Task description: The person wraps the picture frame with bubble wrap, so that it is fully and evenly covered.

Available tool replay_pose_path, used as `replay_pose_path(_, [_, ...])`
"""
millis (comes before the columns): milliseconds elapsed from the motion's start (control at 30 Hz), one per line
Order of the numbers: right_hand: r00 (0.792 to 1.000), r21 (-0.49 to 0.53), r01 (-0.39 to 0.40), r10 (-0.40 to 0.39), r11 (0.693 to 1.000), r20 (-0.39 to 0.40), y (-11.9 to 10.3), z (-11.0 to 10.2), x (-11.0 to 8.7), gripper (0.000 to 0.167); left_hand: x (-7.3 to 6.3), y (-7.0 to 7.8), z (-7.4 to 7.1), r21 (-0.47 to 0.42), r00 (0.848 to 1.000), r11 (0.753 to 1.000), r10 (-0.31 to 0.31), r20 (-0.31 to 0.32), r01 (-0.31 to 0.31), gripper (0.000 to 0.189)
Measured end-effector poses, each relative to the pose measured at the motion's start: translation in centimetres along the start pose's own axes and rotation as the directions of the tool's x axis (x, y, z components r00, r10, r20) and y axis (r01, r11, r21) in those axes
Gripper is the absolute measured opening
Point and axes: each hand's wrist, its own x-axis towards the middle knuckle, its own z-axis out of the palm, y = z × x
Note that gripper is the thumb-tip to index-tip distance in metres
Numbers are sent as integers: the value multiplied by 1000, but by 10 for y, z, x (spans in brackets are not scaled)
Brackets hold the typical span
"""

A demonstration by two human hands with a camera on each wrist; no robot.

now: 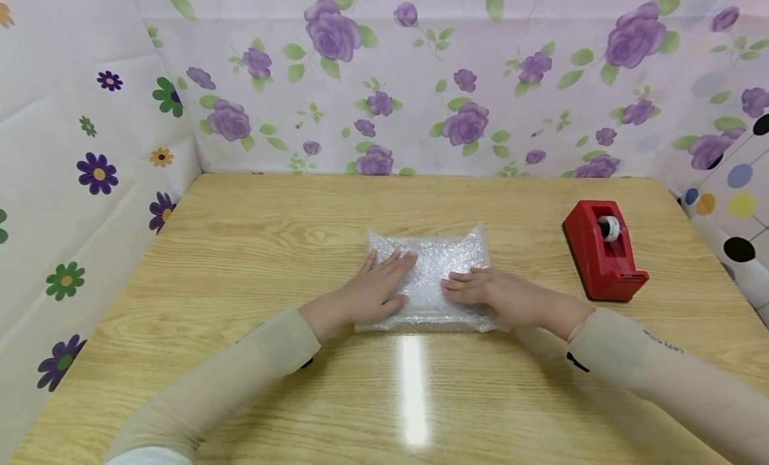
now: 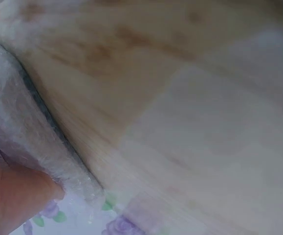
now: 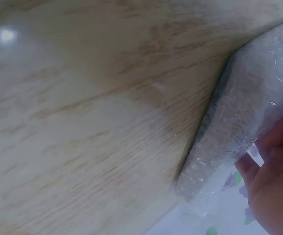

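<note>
A flat rectangular packet wrapped in clear bubble wrap (image 1: 428, 268) lies on the wooden table, with loose corners sticking up at its far side. My left hand (image 1: 374, 290) rests on its left part, fingers extended and thumb apart. On the right part lie the fingers of my right hand (image 1: 510, 295), nearly straight and pointing inward. The left wrist view shows the bubble wrap's puffy edge (image 2: 29, 117) beside the left hand (image 2: 16, 196). In the right wrist view, the wrap (image 3: 239, 112) reaches up to the right hand (image 3: 275, 183). What is inside the wrap is hidden.
A red tape dispenser (image 1: 601, 265) with a small roll of tape (image 1: 610, 227) stands to the right of the packet. The wooden table (image 1: 270, 218) meets a flower-printed covering (image 1: 420, 85) at the back and patterned coverings at both sides.
</note>
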Motion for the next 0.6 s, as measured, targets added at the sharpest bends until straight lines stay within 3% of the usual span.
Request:
replay_pose_path(167, [999,-24,-26,25,999,-22,-3,-1,2,58,-2,1,-2,-20,1000,1000,19,-21,-20,66])
replay_pose_path(433, [998,-152,-55,49,987,-40,-14,-3,9,57,-3,-1,-2,-38,993,997,61,-102,-65,50])
replay_pose_path(600, [996,-228,-92,90,969,-20,-19,-1,14,56,-1,-4,0,-23,993,995,92,-76,-94,47])
